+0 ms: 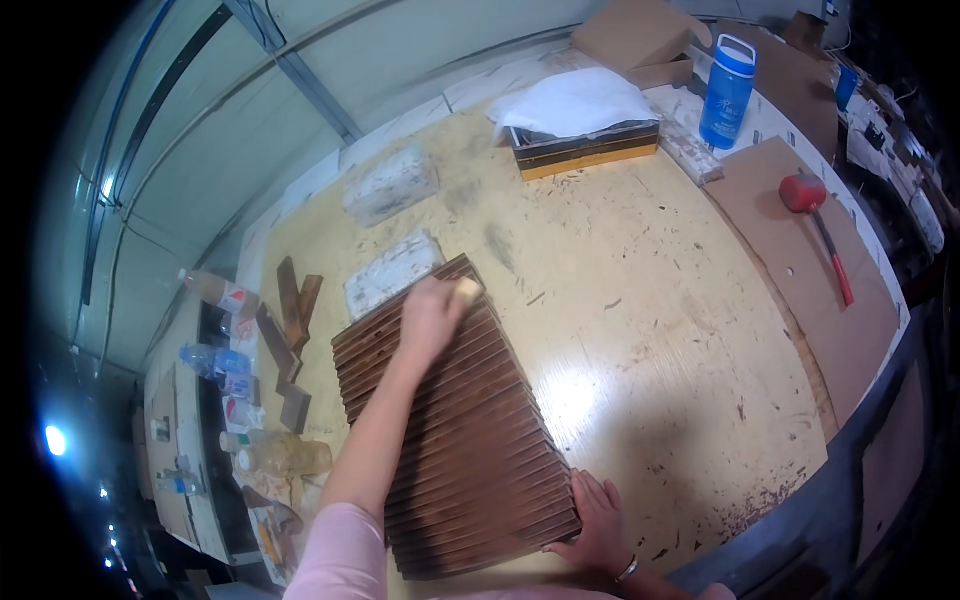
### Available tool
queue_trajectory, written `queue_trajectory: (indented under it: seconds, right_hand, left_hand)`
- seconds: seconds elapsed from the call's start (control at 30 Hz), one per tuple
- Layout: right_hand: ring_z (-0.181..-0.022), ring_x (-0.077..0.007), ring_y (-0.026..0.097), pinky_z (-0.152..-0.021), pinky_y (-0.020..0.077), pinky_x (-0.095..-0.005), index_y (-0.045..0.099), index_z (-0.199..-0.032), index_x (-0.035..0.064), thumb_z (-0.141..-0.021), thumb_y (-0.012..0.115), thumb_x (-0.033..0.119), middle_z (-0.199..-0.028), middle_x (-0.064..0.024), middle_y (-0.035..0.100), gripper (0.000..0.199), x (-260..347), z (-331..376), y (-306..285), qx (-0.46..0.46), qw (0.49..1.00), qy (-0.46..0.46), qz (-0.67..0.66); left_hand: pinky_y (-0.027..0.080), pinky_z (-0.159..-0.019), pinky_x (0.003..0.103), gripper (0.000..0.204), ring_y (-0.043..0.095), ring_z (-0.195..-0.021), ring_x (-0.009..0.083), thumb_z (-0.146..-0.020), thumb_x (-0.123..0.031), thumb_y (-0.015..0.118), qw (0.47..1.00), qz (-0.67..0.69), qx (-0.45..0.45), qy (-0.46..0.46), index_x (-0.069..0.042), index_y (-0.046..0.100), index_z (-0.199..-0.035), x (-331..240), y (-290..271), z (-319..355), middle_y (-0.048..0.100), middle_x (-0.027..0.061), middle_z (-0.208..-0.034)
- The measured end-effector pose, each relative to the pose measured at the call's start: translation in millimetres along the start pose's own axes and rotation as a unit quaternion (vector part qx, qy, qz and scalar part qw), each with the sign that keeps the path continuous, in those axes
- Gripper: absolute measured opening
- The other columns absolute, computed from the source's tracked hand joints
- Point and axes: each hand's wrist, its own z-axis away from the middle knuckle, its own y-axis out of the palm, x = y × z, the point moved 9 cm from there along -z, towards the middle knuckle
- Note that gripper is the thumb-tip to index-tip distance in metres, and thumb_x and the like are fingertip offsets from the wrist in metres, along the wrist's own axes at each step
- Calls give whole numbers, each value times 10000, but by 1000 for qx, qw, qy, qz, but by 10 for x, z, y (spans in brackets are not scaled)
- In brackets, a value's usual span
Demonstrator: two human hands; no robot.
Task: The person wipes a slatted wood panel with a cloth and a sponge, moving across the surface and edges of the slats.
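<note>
panel: brown slatted wood panel (460, 430) lies flat on the surface (650, 330), near its front-left part; slats run across, far corner points toward the white blocks
left hand: left hand (432, 315) reaches out to the panel's far corner; fingers curl around a small pale pad (467, 290), pressing it onto the slats; looks like sanding or wiping, cannot tell which
right hand: right hand (598, 525) lies flat and spread on the panel's near right corner; grips nothing, only pins the panel down; ring or band at the wrist
step: judged as rubbing the slat faces with the pad, working at the far end
how to do well: stroke along each slat, not across the ribs; keep the pad flat so edges do not round; even pressure; keep the right hand bearing down so the panel does not skate on the smooth surface; work row by row toward the body
risk: pad may catch in the grooves; panel may pivot around the pinned corner if the push goes sideways
around: two white blocks (392, 230) just beyond the panel; loose wood offcuts (288, 330) to the left; box with a white cloth (575, 105) farther back; blue bottle (727, 92) and red mallet (812, 215) well off to the right; bottles (270, 455) on a lower shelf at left
</note>
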Motion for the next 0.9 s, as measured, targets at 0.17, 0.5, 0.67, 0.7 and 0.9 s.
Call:
queue_trajectory:
  seconds: [0.17,0.5,0.67,0.7,0.9]
  right_hand:
    - [-1417,-350,448,-1162,265,-564,370,-1499,-17,-595,874,576,-1507,-214,480,1193,-31,11,16,11,1000,10,21]
    - [-1426,-349,442,-1168,262,-552,356,-1511,-6,-585,892,554,-1519,-206,471,1208,9,11,-10,-3,1000,-2,9]
    - [-1420,-355,447,-1165,272,-549,351,-1514,-9,-586,893,560,-1512,-208,479,1215,-13,13,-30,-15,1000,-2,5]
    - [-1416,-356,450,-1163,275,-551,349,-1515,-10,-591,886,573,-1510,-208,481,1217,-14,1,-23,-17,1000,-8,4]
    - [-1396,-365,467,-1152,285,-561,345,-1515,-19,-617,839,651,-1496,-207,495,1224,-54,-13,12,-16,1000,-11,4]
  left_hand:
    - [518,-760,469,95,639,-839,377,-881,-107,672,999,12,-26,-45,-38,734,-898,-53,-105,-155,650,173,-838]
    - [520,-822,439,212,651,-921,339,-869,-225,721,985,38,41,-161,-33,758,-952,297,-70,77,713,147,-1026]
    - [520,-813,449,288,631,-937,342,-812,-158,768,998,8,25,-57,-41,640,-1043,-358,-65,120,674,135,-972]
    - [518,-808,450,282,628,-930,343,-805,-148,770,999,14,-7,-44,-45,635,-1031,-383,-94,104,663,135,-964]
    - [525,-752,446,293,616,-897,352,-835,-161,732,999,-25,-34,19,-51,559,-1045,-423,19,-8,593,139,-967]
